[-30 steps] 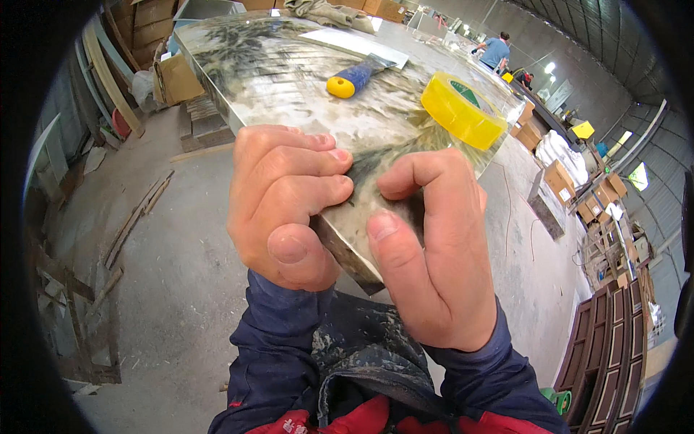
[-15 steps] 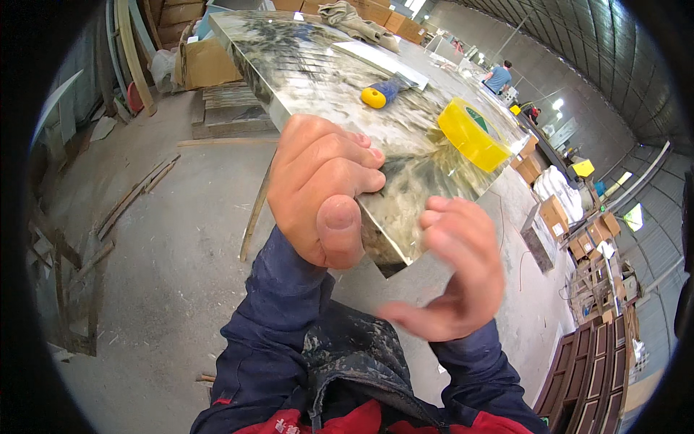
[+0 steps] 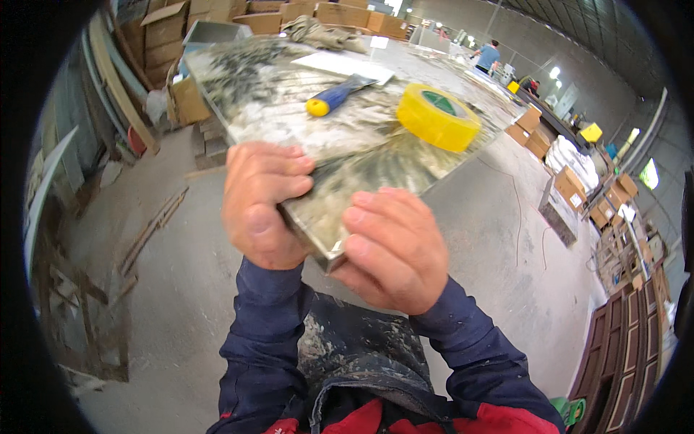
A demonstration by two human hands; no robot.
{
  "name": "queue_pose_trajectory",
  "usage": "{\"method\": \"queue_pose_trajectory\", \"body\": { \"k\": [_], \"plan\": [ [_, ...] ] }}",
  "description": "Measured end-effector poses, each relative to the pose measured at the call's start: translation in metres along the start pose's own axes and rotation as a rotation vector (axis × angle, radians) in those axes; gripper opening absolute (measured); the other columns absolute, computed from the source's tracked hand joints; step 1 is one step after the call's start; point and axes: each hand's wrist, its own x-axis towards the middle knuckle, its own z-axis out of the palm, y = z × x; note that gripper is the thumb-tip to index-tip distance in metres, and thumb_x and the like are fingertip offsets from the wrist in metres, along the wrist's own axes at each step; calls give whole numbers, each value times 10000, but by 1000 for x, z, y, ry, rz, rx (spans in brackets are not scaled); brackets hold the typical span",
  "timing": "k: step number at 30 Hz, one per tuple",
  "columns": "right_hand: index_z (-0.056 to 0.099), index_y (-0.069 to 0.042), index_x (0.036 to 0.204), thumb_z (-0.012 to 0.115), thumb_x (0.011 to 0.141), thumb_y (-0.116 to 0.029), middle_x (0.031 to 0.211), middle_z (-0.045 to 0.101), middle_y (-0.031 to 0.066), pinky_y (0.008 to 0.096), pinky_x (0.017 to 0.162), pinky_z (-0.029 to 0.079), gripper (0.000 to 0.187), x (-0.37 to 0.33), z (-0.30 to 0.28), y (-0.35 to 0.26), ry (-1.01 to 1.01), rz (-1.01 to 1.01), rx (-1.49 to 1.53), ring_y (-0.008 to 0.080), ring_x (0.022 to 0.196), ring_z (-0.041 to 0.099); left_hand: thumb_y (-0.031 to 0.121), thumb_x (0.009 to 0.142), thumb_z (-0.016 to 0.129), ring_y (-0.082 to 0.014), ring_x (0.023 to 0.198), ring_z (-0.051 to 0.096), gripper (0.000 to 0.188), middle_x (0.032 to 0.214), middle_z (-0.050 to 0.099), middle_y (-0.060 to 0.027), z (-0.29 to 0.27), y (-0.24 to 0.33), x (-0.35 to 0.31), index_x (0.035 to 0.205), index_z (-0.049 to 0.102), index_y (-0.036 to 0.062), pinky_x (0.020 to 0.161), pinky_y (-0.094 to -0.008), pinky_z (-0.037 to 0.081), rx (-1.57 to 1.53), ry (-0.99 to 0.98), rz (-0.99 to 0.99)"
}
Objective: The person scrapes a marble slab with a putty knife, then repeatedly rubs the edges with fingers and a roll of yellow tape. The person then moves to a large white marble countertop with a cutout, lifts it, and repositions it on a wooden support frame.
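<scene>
A glossy slab [image 3: 347, 166] with a black, white and greenish marble pattern stretches away from me, its near corner between my hands. My left hand [image 3: 264, 206] is closed over its left edge, fingers on top and thumb at the side. Just right of the corner, my right hand [image 3: 394, 249] grips the slab, with fingers on the upper face and the thumb side underneath. On the slab lie a yellow roll of tape [image 3: 438, 118] and a scraper [image 3: 338, 96] with a blue and yellow handle. A white flat strip [image 3: 343, 67] rests behind the scraper.
A crumpled grey-brown cloth [image 3: 322, 35] lies at the slab's far end, before stacked cardboard boxes [image 3: 347, 14]. Wooden scraps [image 3: 152, 228] are on the floor at left. Brown panels [image 3: 622, 347] stand at lower right. Two people work far off at upper right.
My right hand has come in from the right and closed on the slab's corner. My view has shifted, so the slab and my left hand appear further left.
</scene>
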Motion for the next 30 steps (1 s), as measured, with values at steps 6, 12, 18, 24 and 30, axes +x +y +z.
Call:
{"method": "queue_pose_trajectory", "body": {
  "k": [6,12,18,24,30],
  "plan": [
    [650,-100,1249,828,795,-181,1244,697,131,516,1036,523,494,-10,-27,15,-13,69,72,348,1195,671,508,1104,343,-367,1144,647,581,1153,699,-212,-17,17,-6,1087,640,9,1073,-500,430,131,-164,-152],
    [656,-4,1228,691,838,-189,1248,682,167,484,1093,455,433,5,-83,97,-3,304,-237,379,1184,641,625,1004,518,-387,1542,308,906,1650,290,-294,-6,96,-32,1588,305,-33,1259,-497,218,263,-46,-321],
    [670,0,1138,718,860,-351,1103,679,174,461,1030,425,450,7,-92,153,-366,408,-217,358,1084,623,232,878,676,-479,1599,42,1038,1703,17,-353,11,132,-75,1643,44,-74,1274,-525,55,188,-251,-471],
    [694,-17,1001,765,820,-374,901,643,174,444,882,477,406,19,-132,84,-290,451,-103,385,919,618,237,931,682,-380,1406,478,753,1536,454,-303,-27,165,-95,1526,382,-115,1186,-487,348,180,-543,-610],
    [679,-20,990,842,741,-347,890,661,174,455,868,520,442,2,-181,14,-426,436,204,414,911,652,114,832,816,-270,1058,641,613,1288,640,-203,-9,180,-48,1369,582,-67,904,-365,526,-129,-303,-715]
  ]
}}
